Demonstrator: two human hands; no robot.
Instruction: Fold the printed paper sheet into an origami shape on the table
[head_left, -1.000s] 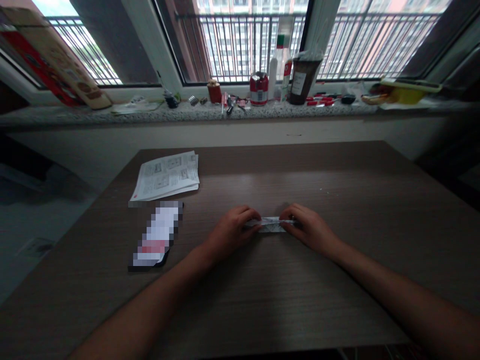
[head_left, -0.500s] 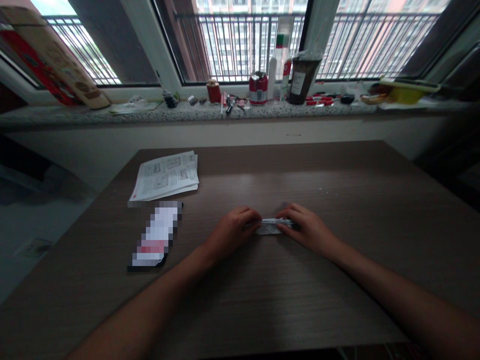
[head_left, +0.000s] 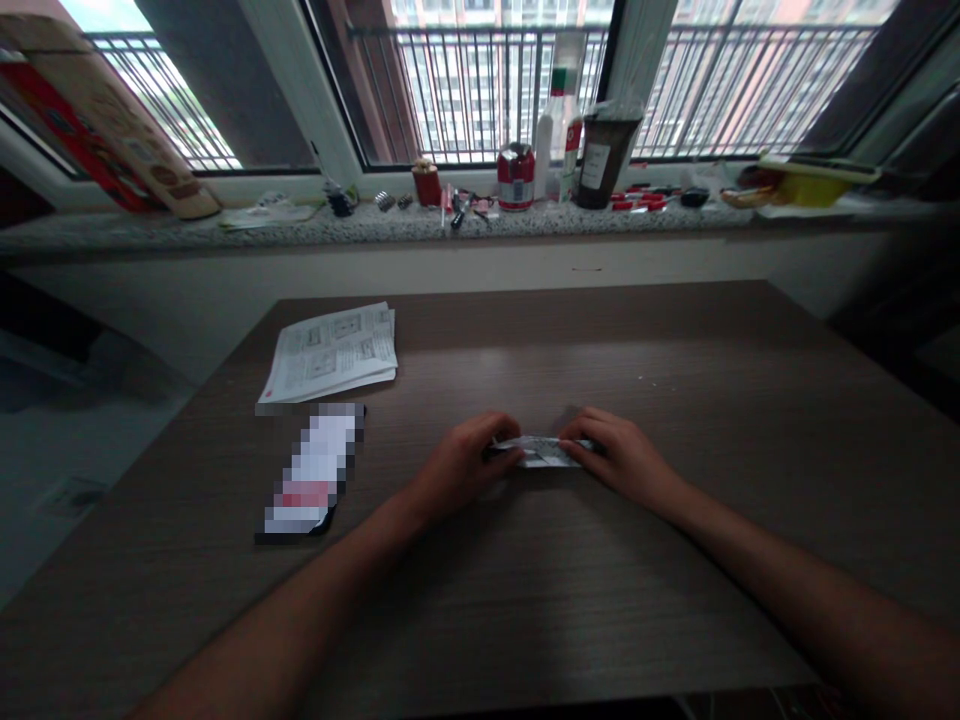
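A small folded piece of white printed paper (head_left: 544,453) lies low over the brown table, between my two hands. My left hand (head_left: 474,455) pinches its left end, thumb in front and fingers behind. At the other end my right hand (head_left: 611,447) grips the paper between thumb and fingertips. Both ends of the paper are partly hidden by the fingers. The folds look layered, but their exact shape is too small to make out.
Left of my hands lies a phone (head_left: 311,475) with a blurred screen. Behind it are stacked printed sheets (head_left: 334,350). Along the granite windowsill (head_left: 300,232) stand a red can (head_left: 516,177), a dark drink cup (head_left: 602,155), a clear bottle (head_left: 555,140) and small tools.
My right hand has shifted slightly to the right along the paper. More of the paper shows between my hands, and its folds look a little different. My left fingers have moved slightly.
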